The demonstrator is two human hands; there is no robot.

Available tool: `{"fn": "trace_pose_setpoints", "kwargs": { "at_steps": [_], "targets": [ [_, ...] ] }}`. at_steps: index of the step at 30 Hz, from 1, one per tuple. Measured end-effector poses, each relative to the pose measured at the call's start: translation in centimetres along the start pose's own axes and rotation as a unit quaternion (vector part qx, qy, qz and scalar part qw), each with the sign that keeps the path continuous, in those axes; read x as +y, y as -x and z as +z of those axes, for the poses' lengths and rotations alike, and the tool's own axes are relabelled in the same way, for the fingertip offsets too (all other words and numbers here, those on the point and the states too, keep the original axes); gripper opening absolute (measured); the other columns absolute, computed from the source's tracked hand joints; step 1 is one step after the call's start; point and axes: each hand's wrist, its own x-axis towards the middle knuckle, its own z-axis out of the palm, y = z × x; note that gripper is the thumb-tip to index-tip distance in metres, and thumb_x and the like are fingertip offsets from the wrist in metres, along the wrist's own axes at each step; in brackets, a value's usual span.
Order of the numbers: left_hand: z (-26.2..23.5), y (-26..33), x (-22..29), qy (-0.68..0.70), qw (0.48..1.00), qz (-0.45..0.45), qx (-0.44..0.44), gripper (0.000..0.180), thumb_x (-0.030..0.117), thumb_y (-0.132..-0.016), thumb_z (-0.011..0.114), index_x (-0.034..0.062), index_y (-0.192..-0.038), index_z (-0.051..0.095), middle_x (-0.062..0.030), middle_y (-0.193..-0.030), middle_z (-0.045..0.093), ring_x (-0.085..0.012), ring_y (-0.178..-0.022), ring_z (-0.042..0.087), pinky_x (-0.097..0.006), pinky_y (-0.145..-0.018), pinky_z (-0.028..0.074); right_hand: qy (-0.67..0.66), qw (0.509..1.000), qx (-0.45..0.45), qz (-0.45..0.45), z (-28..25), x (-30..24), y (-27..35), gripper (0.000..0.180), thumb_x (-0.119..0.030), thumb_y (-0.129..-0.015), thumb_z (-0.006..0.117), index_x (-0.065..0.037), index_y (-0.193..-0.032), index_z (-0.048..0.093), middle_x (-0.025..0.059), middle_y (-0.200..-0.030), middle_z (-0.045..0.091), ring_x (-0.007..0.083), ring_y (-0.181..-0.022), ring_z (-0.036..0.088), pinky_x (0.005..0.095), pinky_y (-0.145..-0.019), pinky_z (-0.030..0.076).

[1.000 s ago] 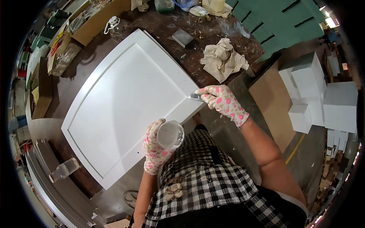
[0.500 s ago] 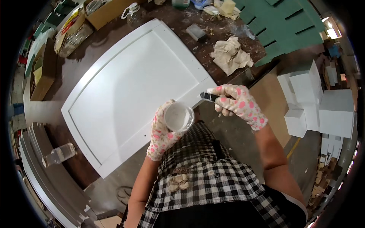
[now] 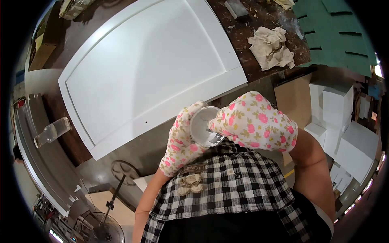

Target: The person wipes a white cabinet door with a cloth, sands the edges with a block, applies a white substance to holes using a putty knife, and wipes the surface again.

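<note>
Near the smooth, arched panel (image 3: 150,65) on the bench (image 3: 243,38), the cloth-gloved left hand (image 3: 180,139) cradles a round, smeared cup (image 3: 199,126); the right hand (image 3: 257,123) grips a mostly hidden scraper (image 3: 209,130) inside it.

The framed panel (image 3: 150,65) lies on the workbench (image 3: 87,30), reaching its near edge. Left of it, a bottle (image 3: 56,128) lies by the workbench's left edge; right, a crumpled wad (image 3: 272,47) sits toward the near right corner, a block (image 3: 236,9) behind it. Before the panel, my left hand (image 3: 182,141) holds a cup (image 3: 198,125), my right hand (image 3: 259,121) over its mouth.
</note>
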Motion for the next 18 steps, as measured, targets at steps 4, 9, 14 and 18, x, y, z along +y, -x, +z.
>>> {"fn": "trace_pose_setpoints", "kwargs": {
  "at_steps": [4,9,14,18],
  "targets": [
    [1.0,-0.9,0.7,-0.011,0.997,-0.078,-0.006,0.070,0.015,-0.068,0.080,0.0048,-0.130,0.048,-0.0134,-0.129,0.052,-0.0280,-0.119,0.051,-0.037,-0.101,0.040,-0.031,0.999,-0.019,-0.028,-0.7,1.8,-0.1,0.019,-0.012,-0.077,0.064,-0.013,-0.096,0.067,0.0054,-0.080,0.066,0.0216,-0.070,0.066,0.0322,-0.059,0.052],
    [0.5,-0.9,0.3,-0.051,0.998,-0.029,0.011,0.069,0.015,-0.068,0.080,0.0045,-0.128,0.049,-0.0127,-0.128,0.053,-0.0280,-0.118,0.052,-0.037,-0.100,0.041,-0.056,0.997,-0.023,-0.044,-1.1,2.4,-0.6,0.018,-0.013,-0.078,0.064,-0.012,-0.096,0.068,0.0062,-0.081,0.067,0.0223,-0.072,0.066,0.0323,-0.061,0.052],
    [1.9,-1.3,0.3,-0.038,0.997,-0.064,0.024,0.069,0.015,-0.067,0.080,0.0049,-0.128,0.049,-0.0126,-0.127,0.053,-0.0287,-0.118,0.052,-0.037,-0.099,0.041,-0.081,0.995,-0.028,-0.046,-1.1,3.1,-0.7,0.018,-0.014,-0.079,0.064,-0.011,-0.096,0.068,0.0070,-0.083,0.067,0.0230,-0.073,0.066,0.0323,-0.063,0.053],
    [1.3,-1.4,0.1,-0.093,0.995,-0.017,0.043,0.069,0.015,-0.067,0.081,0.0052,-0.127,0.049,-0.0130,-0.127,0.054,-0.0292,-0.118,0.052,-0.038,-0.099,0.041,-0.091,0.995,-0.021,-0.042,-1.2,2.8,-1.0,0.018,-0.015,-0.079,0.064,-0.010,-0.096,0.069,0.0076,-0.084,0.068,0.0235,-0.074,0.067,0.0323,-0.065,0.053]
  ]
}}
